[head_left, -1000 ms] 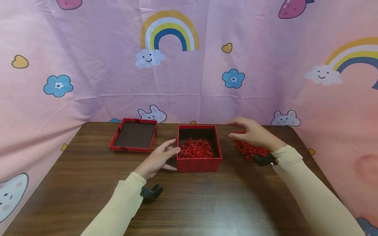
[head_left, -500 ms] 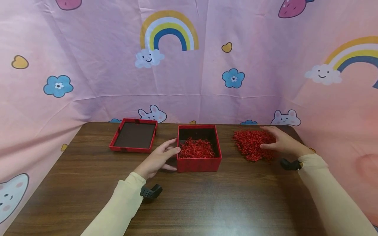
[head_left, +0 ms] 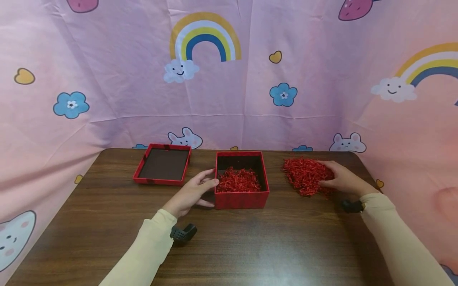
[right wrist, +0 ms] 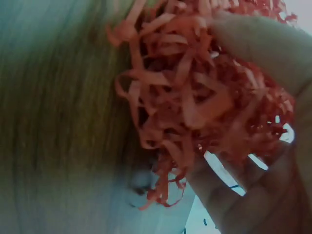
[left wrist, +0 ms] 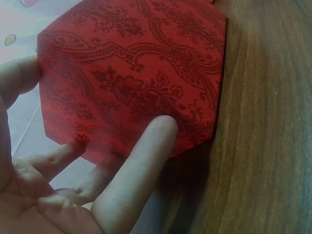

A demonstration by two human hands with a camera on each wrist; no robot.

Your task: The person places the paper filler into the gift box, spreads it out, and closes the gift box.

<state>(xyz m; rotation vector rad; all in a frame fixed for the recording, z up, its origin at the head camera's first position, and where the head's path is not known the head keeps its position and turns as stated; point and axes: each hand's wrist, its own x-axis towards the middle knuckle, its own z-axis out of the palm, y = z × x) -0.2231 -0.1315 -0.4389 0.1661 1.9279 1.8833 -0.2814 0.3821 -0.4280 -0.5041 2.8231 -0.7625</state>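
Red shredded paper fills the lower part of an open red box [head_left: 240, 200] at the table's middle; that filling [head_left: 239, 180] lies below the rim. My left hand [head_left: 193, 192] rests spread fingertips against the box's left side, whose dark floral pattern shows in the left wrist view. At the right, my right hand [head_left: 341, 178] holds the right edge of a loose pile of red shredded paper [head_left: 304, 174]. In the right wrist view its thumb and fingers curl round the curly paper strips [right wrist: 195, 92]. Some fingers are hidden behind the strips.
The box lid [head_left: 162, 180] lies upturned left of the box, its dark inside showing. Under everything is a brown wooden table [head_left: 232, 246]. Behind and at both sides hangs a pink printed cloth [head_left: 136, 71].
My right hand has moved right from the pile's left side to its right edge, then lowered into the paper, its fingers closing round some. My left hand stays against the box.
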